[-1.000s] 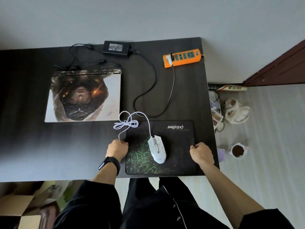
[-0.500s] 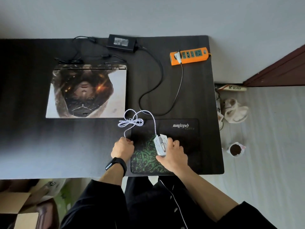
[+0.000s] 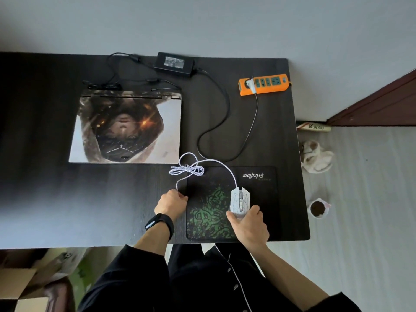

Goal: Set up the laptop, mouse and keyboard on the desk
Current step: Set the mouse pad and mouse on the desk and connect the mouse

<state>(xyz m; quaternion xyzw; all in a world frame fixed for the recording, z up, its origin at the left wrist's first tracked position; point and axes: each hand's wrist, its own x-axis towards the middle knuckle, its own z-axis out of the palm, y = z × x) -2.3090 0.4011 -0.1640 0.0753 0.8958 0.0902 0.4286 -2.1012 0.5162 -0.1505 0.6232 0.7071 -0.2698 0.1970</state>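
right hand [image 3: 248,226] moved off mouse pad [image 3: 265,194] edge, now gripping mouse [image 3: 240,201] mid-pad | left hand [image 3: 171,202] pinches cable [image 3: 186,170] left of pad | mouse placement underway, laptop [image 3: 126,129] unopened beyond pad

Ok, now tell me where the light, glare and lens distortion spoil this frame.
Head view: pale glare washes out the desk at its near-left, while its far-left corner sinks into shadow. Head view: the wide lens bows the desk's edges. Head view: the mouse, its cable, the left hand and right hand are sharp; the cardboard box at bottom left is blurred.
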